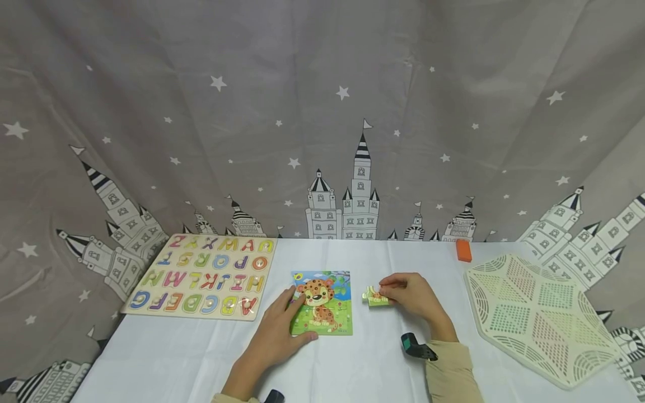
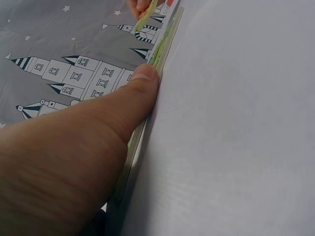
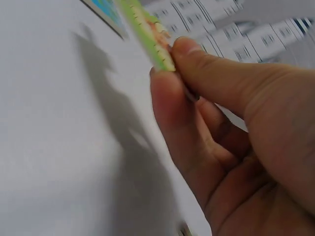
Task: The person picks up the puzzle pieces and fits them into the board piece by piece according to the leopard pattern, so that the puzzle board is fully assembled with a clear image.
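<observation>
A square jigsaw board (image 1: 333,313) with a cartoon leopard on green grass and blue sky lies at the middle of the table. My left hand (image 1: 279,320) rests at its lower left corner, index finger over the picture and the thumb (image 2: 140,81) along the near edge. To the right of the board, my right hand (image 1: 414,295) pinches a jigsaw piece (image 1: 377,300) between thumb and fingers. This piece (image 3: 147,34) is green with an orange and cream print and a knobbed edge; it is held tilted above the white cloth, where its shadow falls.
A wooden alphabet puzzle board (image 1: 201,277) with coloured letters lies at the left. At the right is a cream hexagonal board (image 1: 541,319) with green and pink dotted patches. An orange block (image 1: 463,250) sits near the back edge, before a grey castle-print curtain (image 1: 322,112).
</observation>
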